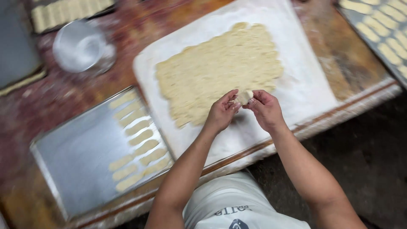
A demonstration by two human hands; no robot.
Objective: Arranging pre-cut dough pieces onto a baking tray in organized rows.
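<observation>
Over the near edge of the white floured board (311,91), both hands meet on one small piece of dough (244,97). The left hand (221,112) pinches it from one side with thumb and fingertips, and the right hand (266,109) closes on it from the other side, so the two hands are together and clamped on this same lump, lifted a little above the board. Just behind them lies the big flat sheet of dough (218,70), pale yellow and scored into many thin strips; its near corner is close to the hands. To the person's left, touching the board, a metal baking tray (76,157) rests on the brown surface (339,46); it carries some shaped dough fingers (137,140) in two short rows along its right side, while most of the tray is bare. Another tray with similar pieces (381,29) shows at the far right corner, and a round clear lid or bowl (82,46) stands far left. I judge the step in hand is the shaping of one piece between the fingers. The next move, as I think, calls for gentle and even pressure so that the soft piece keeps its form, and then a free place on the near tray beside the rows already laid.
</observation>
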